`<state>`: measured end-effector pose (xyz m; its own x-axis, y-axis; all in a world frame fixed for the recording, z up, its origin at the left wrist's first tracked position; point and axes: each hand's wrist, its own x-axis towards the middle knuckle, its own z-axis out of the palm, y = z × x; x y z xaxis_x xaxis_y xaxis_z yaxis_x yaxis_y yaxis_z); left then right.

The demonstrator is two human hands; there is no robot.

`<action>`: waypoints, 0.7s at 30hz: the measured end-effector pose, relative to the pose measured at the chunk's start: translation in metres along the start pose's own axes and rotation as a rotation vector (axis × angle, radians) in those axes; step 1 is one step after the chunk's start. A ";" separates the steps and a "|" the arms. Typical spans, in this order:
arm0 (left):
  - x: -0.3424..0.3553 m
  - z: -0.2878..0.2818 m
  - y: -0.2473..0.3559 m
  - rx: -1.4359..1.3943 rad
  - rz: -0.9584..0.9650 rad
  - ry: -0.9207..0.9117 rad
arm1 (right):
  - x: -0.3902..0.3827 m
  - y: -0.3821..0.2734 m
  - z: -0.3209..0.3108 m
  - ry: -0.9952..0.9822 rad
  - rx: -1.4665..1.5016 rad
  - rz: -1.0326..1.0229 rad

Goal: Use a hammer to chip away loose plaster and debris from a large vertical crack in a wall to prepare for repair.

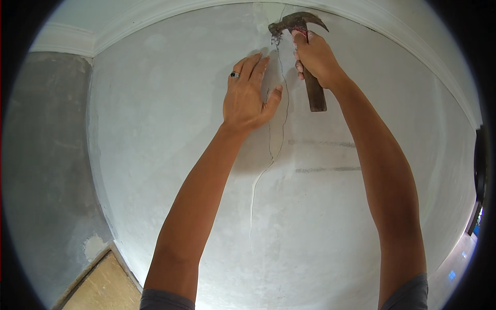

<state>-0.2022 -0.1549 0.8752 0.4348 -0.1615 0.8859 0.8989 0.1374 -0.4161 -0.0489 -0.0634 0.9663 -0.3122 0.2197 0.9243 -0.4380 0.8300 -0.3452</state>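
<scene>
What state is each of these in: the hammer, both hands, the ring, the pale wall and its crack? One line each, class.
Hammer: gripped, head up, claw pointing right
Right hand: closed, gripping
Left hand: open, empty
Ring: worn
Pale wall: cracked, smudged
Crack: thin, branching

There are two hands, one left hand point(247, 98) and one right hand point(319, 59), two arms, one left arm point(194, 201) and one right arm point(388, 170), and two sleeves point(165, 300) at the near edge; I count one hammer point(315, 95), one ring point(235, 75), two walls, one pale wall point(170, 113) and one dark wall point(46, 155) at left, two grey smears point(328, 169) toward the right, and one wooden panel point(106, 287) near left
</scene>
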 end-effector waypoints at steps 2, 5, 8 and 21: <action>0.000 0.000 -0.001 0.012 -0.005 -0.005 | 0.000 -0.002 0.002 0.150 0.028 -0.111; -0.001 0.000 -0.002 -0.037 -0.029 -0.001 | -0.001 -0.003 0.005 0.187 -0.046 -0.111; -0.001 0.001 -0.002 -0.027 0.000 0.018 | 0.002 -0.005 -0.001 0.085 -0.035 0.011; -0.001 -0.002 0.000 -0.037 -0.012 0.003 | 0.012 -0.003 -0.002 0.138 -0.037 -0.130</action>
<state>-0.2029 -0.1568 0.8737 0.4237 -0.1664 0.8904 0.9056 0.0988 -0.4125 -0.0502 -0.0623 0.9790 -0.1355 0.1748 0.9752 -0.4347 0.8740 -0.2171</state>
